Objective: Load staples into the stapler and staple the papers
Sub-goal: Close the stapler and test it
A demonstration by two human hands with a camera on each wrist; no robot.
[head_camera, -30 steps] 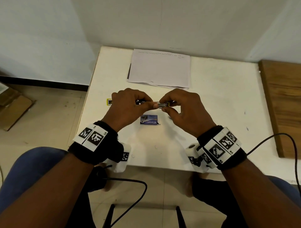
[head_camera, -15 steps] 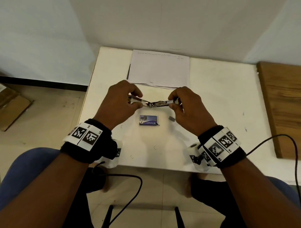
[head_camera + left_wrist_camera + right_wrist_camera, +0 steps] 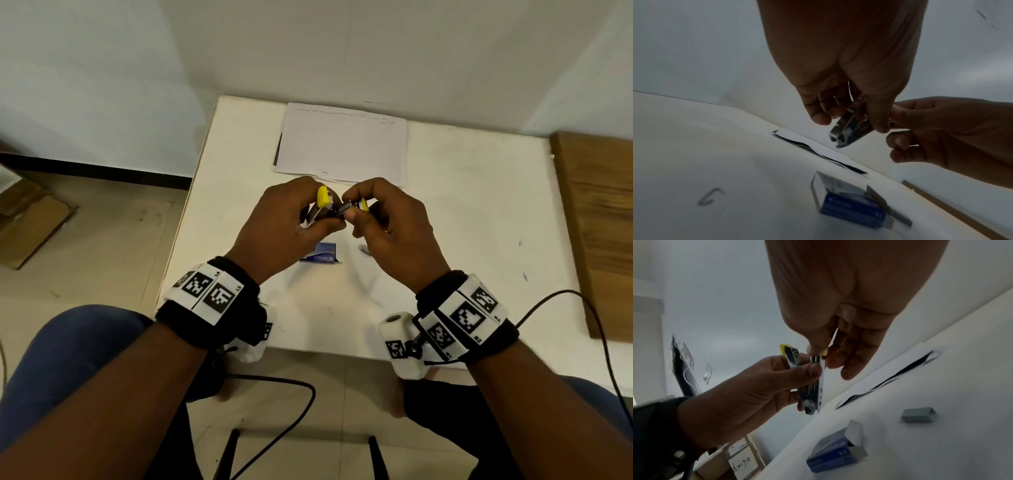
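Note:
A small metal stapler (image 3: pixel 344 209) with yellow ends is held above the table between both hands, its top arm swung open. My left hand (image 3: pixel 320 219) grips the yellow-capped arm and body. My right hand (image 3: pixel 352 205) pinches the other end between thumb and fingers. In the right wrist view the stapler (image 3: pixel 813 386) stands almost upright with its metal rails apart. A blue staple box (image 3: pixel 320 255) lies open on the table below the hands, with a loose grey staple strip (image 3: pixel 918 415) beside it. The papers (image 3: pixel 342 144) lie at the table's far edge.
The white table (image 3: pixel 462 212) has a wooden board (image 3: pixel 596 222) along its right side. A single bent staple (image 3: pixel 710 196) lies near the front left. Cardboard boxes (image 3: pixel 27 219) sit on the floor to the left. Cables hang off my wrists.
The stapler was stretched out flat between the hands; now its yellow-capped arm stands up and the hands have closed in toward each other, slightly farther from me.

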